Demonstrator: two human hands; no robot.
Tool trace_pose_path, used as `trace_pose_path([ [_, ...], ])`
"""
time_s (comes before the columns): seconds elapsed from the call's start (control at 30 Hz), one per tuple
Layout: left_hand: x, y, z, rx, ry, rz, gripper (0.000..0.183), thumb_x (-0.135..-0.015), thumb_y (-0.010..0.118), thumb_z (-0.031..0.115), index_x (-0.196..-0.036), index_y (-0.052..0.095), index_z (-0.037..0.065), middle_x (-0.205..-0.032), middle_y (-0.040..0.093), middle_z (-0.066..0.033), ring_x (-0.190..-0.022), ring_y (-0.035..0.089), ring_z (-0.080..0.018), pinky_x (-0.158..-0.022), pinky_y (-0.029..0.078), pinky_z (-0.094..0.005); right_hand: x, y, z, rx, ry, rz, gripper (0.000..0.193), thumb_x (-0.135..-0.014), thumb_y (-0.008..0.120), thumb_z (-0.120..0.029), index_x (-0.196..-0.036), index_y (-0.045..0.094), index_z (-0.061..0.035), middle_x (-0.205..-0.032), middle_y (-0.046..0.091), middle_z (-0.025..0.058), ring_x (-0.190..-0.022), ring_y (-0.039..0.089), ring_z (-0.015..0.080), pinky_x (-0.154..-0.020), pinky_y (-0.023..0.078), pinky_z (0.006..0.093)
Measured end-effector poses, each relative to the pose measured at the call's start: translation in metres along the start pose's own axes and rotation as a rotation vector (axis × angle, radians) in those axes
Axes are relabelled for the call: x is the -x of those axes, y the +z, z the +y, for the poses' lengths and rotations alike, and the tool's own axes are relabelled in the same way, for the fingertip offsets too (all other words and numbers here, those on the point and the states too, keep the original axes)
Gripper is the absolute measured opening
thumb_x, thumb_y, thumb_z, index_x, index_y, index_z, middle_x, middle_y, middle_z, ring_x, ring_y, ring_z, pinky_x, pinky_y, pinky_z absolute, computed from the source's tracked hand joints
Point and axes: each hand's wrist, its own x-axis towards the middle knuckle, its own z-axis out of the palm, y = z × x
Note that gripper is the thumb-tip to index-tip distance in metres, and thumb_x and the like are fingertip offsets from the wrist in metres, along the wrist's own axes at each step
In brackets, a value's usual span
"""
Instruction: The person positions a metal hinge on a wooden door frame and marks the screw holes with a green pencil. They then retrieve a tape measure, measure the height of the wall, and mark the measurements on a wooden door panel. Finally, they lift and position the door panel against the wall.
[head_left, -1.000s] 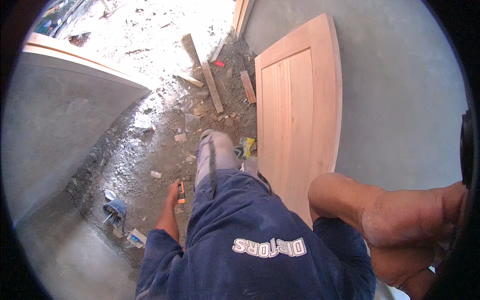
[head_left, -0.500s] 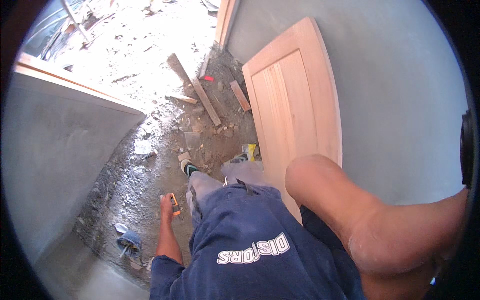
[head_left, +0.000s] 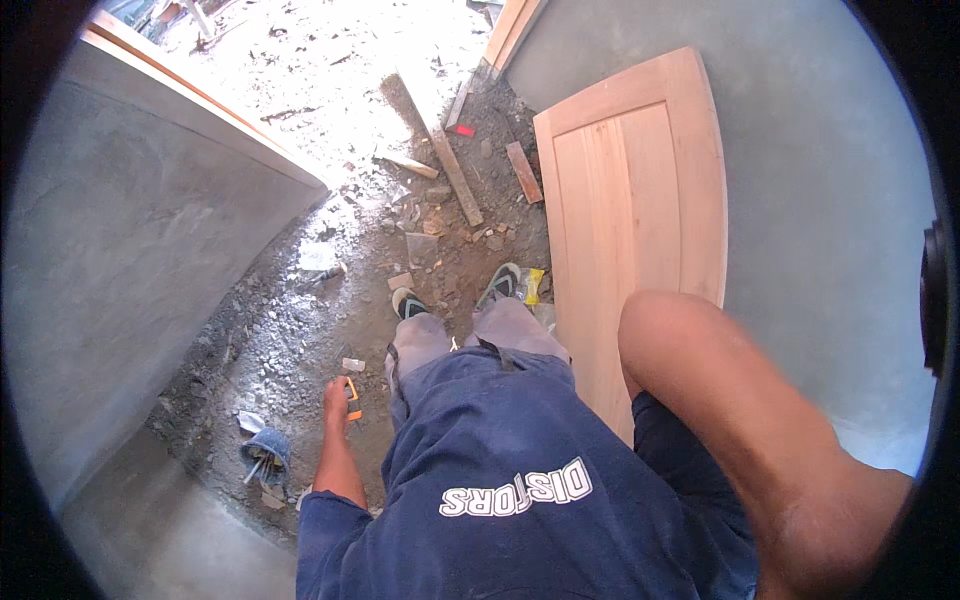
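Note:
My left hand (head_left: 337, 402) hangs low at my left side, its fingers closed round a small orange-and-dark boxy tool (head_left: 353, 398). Most of that tool lies behind the fingers, so its exact kind cannot be made out. My right arm (head_left: 715, 375) is raised and bent across the lower right, and its hand is out of sight beyond the edge. Just past that arm, a pale wooden panel door (head_left: 640, 190) leans against the grey wall. The arm covers part of the door's lower half.
A blue bucket (head_left: 268, 447) with sticks or handles in it stands at lower left. Scattered over the dirt floor are wooden planks (head_left: 458, 180), a short board (head_left: 523, 172) and a yellow wrapper (head_left: 535, 286). A plastered half wall (head_left: 170, 200) stands left, beside a bright doorway.
My view has shifted, so the door, floor and bucket sit farther right. My feet show more fully. My raised right arm has lowered slightly at the elbow, and my left hand keeps its hold.

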Motion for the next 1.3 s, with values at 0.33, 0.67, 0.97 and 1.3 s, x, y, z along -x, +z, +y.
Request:
trace_pose_path([
  [0.33,-0.023,0.043,0.037,-0.03,0.113,-0.189,0.037,-0.083,0.054,0.038,-0.091,0.061,0.003,-0.085,0.056,-0.0094,-0.083,0.054,-0.0225,-0.063,0.046,-0.0437,0.08,-0.081,0.008,0.565,-0.249,0.287,0.067,-0.09,0.052,-0.059,-0.138,0.04,-0.0146,-0.139,0.04,0.0233,-0.13,0.038,0.0324,-0.105,0.028,0.0603],
  [0.67,-0.048,0.12,0.223,-0.487,0.324,-0.411,0.033,-0.084,0.057,0.036,-0.094,0.055,0.005,-0.081,0.054,-0.0089,-0.069,0.054,-0.0203,-0.06,0.047,-0.0381,0.344,-0.062,0.045,1.322,1.054,1.083,0.034,-0.087,0.068,-0.016,-0.117,0.059,-0.003,-0.118,0.059,0.0105,-0.109,0.056,0.0197,-0.092,0.042,0.0346],
  [0.97,-0.105,0.154,0.267,-0.803,0.381,-0.446,0.04,-0.081,0.063,0.037,-0.099,0.056,0.002,-0.088,0.064,-0.0149,-0.074,0.064,-0.0257,-0.067,0.051,-0.0381,0.385,0.017,0.069,1.264,1.346,1.079,0.031,-0.087,0.068,-0.015,-0.113,0.059,-0.0002,-0.114,0.06,0.016,-0.107,0.058,0.0284,-0.094,0.044,0.0397],
  [1.3,-0.184,0.233,0.214,-1.101,0.606,-0.311,0.046,-0.077,0.064,0.037,-0.109,0.058,0.004,-0.098,0.066,-0.0236,-0.091,0.064,-0.0404,-0.081,0.049,-0.0483,0.359,-0.133,0.047,1.918,1.112,0.617,0.062,-0.083,0.072,-0.014,-0.136,0.044,0.0025,-0.138,0.047,0.0203,-0.128,0.044,0.0355,-0.108,0.032,0.0458],
])
